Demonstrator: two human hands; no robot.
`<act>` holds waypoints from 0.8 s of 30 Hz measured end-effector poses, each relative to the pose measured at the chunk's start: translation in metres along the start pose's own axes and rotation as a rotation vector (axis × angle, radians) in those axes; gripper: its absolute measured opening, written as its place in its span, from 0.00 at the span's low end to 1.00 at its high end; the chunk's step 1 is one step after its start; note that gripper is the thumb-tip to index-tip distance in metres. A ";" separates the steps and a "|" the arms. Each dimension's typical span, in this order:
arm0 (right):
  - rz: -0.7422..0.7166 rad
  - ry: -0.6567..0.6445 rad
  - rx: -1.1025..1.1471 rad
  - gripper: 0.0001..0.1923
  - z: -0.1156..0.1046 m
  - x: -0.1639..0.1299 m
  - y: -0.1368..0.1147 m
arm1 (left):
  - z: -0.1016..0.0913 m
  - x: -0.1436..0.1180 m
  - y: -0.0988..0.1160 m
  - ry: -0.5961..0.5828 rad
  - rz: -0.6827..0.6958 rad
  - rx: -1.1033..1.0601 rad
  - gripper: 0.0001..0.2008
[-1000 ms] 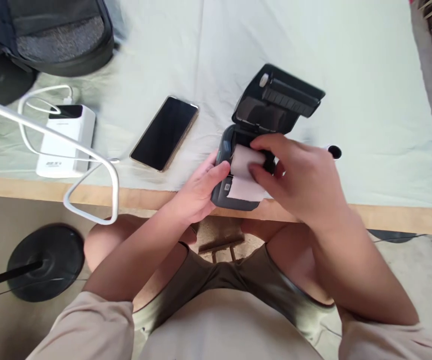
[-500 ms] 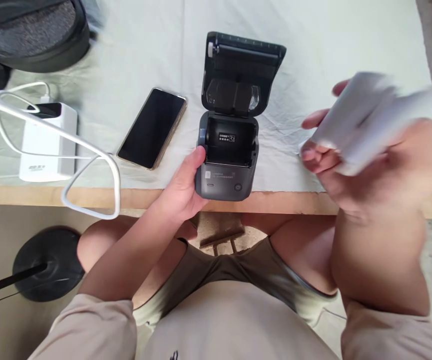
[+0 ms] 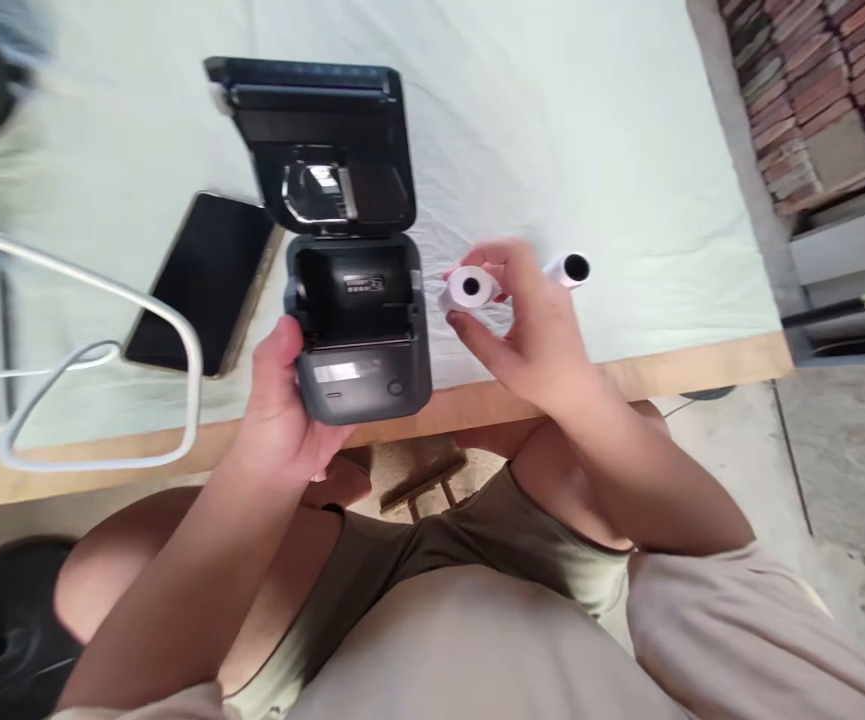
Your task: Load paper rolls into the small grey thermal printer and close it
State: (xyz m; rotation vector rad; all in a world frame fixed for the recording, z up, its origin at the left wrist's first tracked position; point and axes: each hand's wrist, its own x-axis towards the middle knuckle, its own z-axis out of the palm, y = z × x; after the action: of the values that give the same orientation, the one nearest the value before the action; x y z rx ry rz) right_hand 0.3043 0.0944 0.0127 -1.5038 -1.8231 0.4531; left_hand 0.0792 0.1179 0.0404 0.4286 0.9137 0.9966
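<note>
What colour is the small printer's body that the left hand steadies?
Dark grey; the printer shows it best in the head view, the left hand gripping its side.

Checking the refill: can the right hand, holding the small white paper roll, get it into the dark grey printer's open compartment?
Probably yes. The dark grey printer has its lid up, its compartment looks empty, and the right hand holds the small white paper roll just beside it; the left hand grips only the printer's side.

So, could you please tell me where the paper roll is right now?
In the head view, the paper roll is pinched in the right hand, just right of the open printer, above the table's near edge.
</note>
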 end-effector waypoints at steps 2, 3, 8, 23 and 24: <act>0.056 -0.044 0.018 0.19 0.002 0.000 0.000 | 0.000 0.001 0.002 -0.025 -0.025 0.024 0.18; 0.061 -0.055 0.032 0.20 -0.002 -0.001 -0.002 | -0.001 0.001 0.003 -0.052 -0.042 0.040 0.18; -0.029 0.333 -0.039 0.19 -0.047 -0.012 -0.011 | 0.004 -0.001 0.003 0.014 0.008 0.069 0.18; 0.175 0.194 0.413 0.40 -0.055 -0.004 0.077 | 0.013 0.000 0.002 0.123 0.006 -0.027 0.26; 0.223 0.176 0.532 0.39 -0.057 -0.002 0.077 | 0.012 0.000 0.001 0.109 -0.001 -0.034 0.26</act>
State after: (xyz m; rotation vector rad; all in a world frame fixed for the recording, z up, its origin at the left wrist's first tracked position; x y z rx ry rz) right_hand 0.3991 0.1022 -0.0001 -1.3220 -1.2704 0.8134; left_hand 0.0880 0.1196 0.0480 0.3480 0.9936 1.0408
